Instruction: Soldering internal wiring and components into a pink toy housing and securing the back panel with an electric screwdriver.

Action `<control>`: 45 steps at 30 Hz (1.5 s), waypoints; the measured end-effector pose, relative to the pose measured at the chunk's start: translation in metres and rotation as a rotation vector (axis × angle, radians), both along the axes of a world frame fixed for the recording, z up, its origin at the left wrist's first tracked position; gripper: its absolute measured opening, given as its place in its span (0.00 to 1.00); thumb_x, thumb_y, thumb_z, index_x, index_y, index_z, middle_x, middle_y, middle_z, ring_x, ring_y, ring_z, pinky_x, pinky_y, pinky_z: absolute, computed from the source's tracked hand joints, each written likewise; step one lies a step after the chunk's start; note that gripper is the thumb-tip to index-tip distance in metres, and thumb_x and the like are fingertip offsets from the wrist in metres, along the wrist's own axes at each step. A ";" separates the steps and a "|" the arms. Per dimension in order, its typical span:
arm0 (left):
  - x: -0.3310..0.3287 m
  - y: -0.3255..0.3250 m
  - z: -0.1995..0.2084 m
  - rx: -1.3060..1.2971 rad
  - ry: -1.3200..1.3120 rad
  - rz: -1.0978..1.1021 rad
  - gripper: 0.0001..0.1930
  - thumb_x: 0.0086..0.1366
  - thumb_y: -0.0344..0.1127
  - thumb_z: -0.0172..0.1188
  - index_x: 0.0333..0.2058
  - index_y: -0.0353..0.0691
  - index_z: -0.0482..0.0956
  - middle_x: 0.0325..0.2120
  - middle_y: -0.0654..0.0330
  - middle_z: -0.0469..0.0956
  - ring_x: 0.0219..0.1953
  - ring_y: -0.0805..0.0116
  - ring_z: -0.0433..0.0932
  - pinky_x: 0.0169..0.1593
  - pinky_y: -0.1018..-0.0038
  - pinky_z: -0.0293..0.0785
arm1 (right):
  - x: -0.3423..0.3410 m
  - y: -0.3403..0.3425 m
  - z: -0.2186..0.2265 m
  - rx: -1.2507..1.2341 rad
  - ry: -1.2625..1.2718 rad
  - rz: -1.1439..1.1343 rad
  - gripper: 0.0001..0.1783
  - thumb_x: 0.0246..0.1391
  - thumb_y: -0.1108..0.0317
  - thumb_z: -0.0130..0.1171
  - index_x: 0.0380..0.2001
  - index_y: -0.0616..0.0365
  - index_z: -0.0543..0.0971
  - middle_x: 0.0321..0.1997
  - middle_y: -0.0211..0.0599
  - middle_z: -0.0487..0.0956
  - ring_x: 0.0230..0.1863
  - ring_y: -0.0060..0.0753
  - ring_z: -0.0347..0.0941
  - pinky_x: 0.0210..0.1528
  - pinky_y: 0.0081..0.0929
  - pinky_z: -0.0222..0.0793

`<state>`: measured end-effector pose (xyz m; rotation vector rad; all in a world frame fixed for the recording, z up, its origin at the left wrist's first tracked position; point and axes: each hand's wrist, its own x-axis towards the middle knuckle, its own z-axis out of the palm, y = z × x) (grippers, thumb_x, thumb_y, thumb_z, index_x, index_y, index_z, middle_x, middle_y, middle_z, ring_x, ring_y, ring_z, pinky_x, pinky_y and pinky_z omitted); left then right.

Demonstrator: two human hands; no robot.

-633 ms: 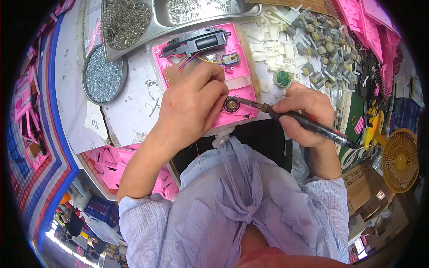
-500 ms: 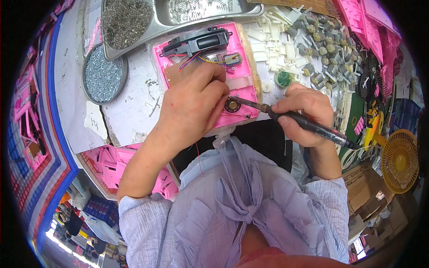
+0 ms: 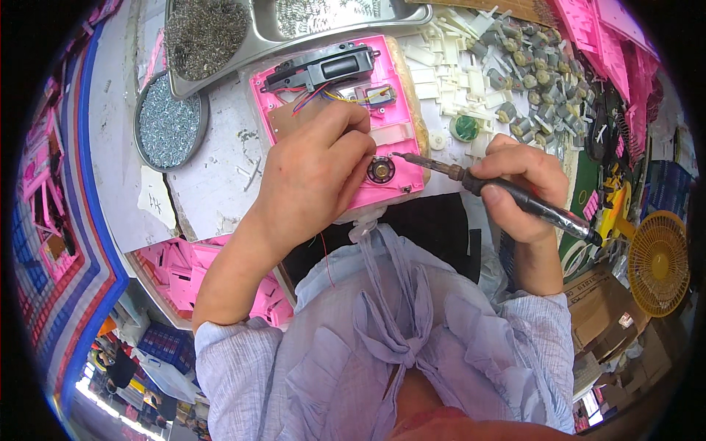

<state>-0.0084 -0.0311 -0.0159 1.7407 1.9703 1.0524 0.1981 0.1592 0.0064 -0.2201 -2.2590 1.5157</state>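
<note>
The speaker [image 3: 381,170] is seated, connections unclear; at three o'clock, an iron [image 3: 546,211] is gripped by the right hand [image 3: 528,176]; the left hand [image 3: 312,173] is pinched closed, contents hidden.

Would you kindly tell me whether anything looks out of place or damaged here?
A red wire dangles below the left hand, over the shirt, outside the pink case; the white sheet near the round tray has a ragged edge, as if torn.

Worn on the person's head, the left of two side-by-side fisheye cameras is facing down over the pale lavender cloth blouse [image 3: 323,375], viewing the bare left hand [image 3: 312,169] and bare right hand [image 3: 533,175] from nearby and the flat white worktop [image 3: 224,195] beyond.
</note>
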 end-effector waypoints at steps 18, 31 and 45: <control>0.001 -0.004 -0.005 0.027 0.028 0.005 0.12 0.53 0.24 0.70 0.38 0.40 0.85 0.36 0.59 0.81 0.35 0.59 0.83 0.36 0.67 0.79 | 0.009 0.005 -0.003 -0.026 0.058 0.009 0.12 0.45 0.75 0.68 0.37 0.61 0.84 0.24 0.36 0.80 0.21 0.27 0.73 0.25 0.24 0.64; 0.005 0.000 0.001 -0.022 0.101 -0.019 0.13 0.51 0.23 0.72 0.36 0.38 0.83 0.37 0.58 0.79 0.35 0.61 0.83 0.36 0.68 0.79 | 0.010 0.001 -0.003 0.053 0.033 0.032 0.14 0.41 0.76 0.69 0.36 0.59 0.85 0.24 0.33 0.81 0.22 0.31 0.73 0.25 0.26 0.67; 0.004 0.003 0.005 -0.066 0.135 -0.048 0.11 0.50 0.23 0.71 0.33 0.38 0.81 0.37 0.58 0.78 0.36 0.58 0.82 0.36 0.65 0.79 | 0.001 -0.004 -0.004 0.070 -0.012 0.051 0.15 0.39 0.76 0.71 0.35 0.57 0.84 0.23 0.31 0.81 0.22 0.32 0.73 0.26 0.27 0.67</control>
